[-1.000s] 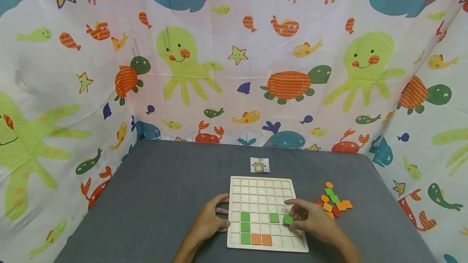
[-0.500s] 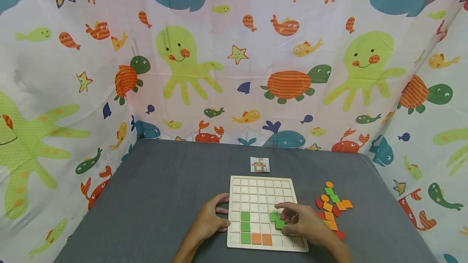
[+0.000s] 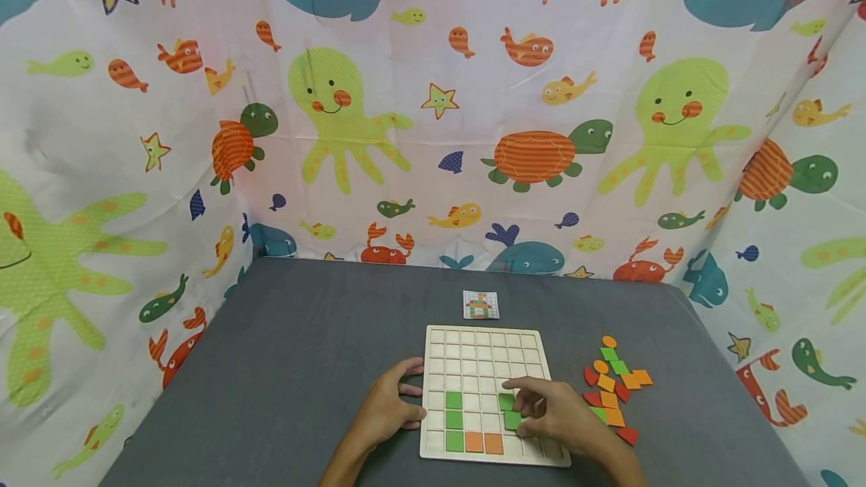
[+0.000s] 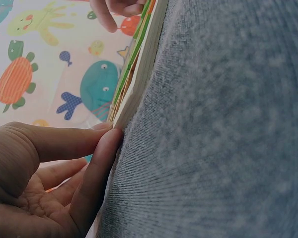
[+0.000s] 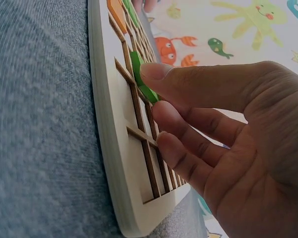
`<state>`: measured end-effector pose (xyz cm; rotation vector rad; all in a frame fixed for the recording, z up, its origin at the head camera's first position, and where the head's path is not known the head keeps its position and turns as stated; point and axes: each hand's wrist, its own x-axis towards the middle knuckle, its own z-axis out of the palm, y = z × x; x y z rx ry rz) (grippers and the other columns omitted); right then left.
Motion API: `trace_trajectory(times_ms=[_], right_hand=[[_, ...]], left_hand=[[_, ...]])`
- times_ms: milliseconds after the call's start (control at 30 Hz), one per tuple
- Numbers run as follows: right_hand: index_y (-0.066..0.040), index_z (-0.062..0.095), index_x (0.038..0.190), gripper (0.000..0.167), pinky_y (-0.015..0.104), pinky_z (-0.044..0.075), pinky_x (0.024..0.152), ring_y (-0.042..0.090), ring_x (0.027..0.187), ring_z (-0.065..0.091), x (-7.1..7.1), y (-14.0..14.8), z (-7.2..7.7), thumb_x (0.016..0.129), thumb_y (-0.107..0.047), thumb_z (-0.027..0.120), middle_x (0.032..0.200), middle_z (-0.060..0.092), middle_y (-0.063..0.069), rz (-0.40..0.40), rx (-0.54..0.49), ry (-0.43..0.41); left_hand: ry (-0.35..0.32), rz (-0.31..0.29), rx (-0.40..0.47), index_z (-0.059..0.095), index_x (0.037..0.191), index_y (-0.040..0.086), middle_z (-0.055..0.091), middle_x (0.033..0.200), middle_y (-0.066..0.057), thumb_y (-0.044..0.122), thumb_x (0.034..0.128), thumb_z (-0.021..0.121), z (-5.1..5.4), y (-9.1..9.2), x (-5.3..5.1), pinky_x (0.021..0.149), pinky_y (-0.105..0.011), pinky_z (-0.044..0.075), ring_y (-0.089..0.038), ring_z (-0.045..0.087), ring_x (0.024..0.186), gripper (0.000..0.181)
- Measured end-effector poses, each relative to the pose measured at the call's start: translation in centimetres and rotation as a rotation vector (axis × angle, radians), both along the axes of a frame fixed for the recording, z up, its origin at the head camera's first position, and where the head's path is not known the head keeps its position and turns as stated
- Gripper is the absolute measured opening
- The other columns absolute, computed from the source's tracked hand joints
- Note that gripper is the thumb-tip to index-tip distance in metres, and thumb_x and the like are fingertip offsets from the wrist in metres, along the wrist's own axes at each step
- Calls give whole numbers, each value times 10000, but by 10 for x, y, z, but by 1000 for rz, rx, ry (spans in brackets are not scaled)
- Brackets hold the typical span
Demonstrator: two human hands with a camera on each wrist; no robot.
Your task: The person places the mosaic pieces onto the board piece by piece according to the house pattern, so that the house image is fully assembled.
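The right hand (image 3: 558, 415) pinches a green square tile (image 3: 512, 420) at the gridded wooden board (image 3: 470, 367); the left hand (image 3: 387, 406) (fingers loosely spread) touches its left edge. Beyond, a pattern card (image 3: 481, 306) lies on the bench (image 3: 338, 337).

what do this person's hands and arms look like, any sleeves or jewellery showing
The ungloved human left grip and ungloved human right grip show no rings on the visible fingers. The bare left forearm and bare right forearm have no sleeve, watch or cable in the head view. The right thumbnail looks short and unpainted.
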<state>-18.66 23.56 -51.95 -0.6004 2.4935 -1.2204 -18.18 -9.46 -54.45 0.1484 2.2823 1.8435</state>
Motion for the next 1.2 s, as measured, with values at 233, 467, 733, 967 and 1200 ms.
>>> trace_trajectory(times_ms=[233,467,733,967,1200], right_hand=[[-84,689,1344,587,239,582,731,117,836,673,1,-2,0,803,-108,917,957,732,9,15,-30,-20],[-74,692,1342,588,245,586,732,124,859,672,0,-1,-1,804,-121,923,985,732,7,-10,-27,8],[-106,706,1342,628,259,575,755,182,963,633,0,0,-2,767,-147,954,1154,706,29,-57,1,78],[-97,701,1352,621,249,571,767,182,967,638,0,-1,-1,786,-168,946,1160,739,31,-54,14,51],[-78,697,1353,610,258,581,767,197,967,654,1,0,0,798,-163,936,1154,740,54,-53,-12,49]], left_hand=[[-4,0,1,546,1507,29,584,1468,-183,-195,739,790,0,0,0,611,-391,656,-284,667,1093,837],[-1,-1,-1,547,1506,32,579,1471,-187,-196,743,787,0,0,0,613,-392,656,-286,665,1094,832],[-2,0,-3,552,1503,36,582,1465,-187,-197,743,793,0,0,0,606,-392,655,-282,669,1084,831],[-5,3,3,553,1500,30,586,1461,-184,-202,735,795,-1,0,-1,601,-390,654,-273,672,1078,835],[1,3,-2,546,1505,24,583,1465,-193,-193,740,794,0,0,0,606,-389,655,-283,671,1085,833]])
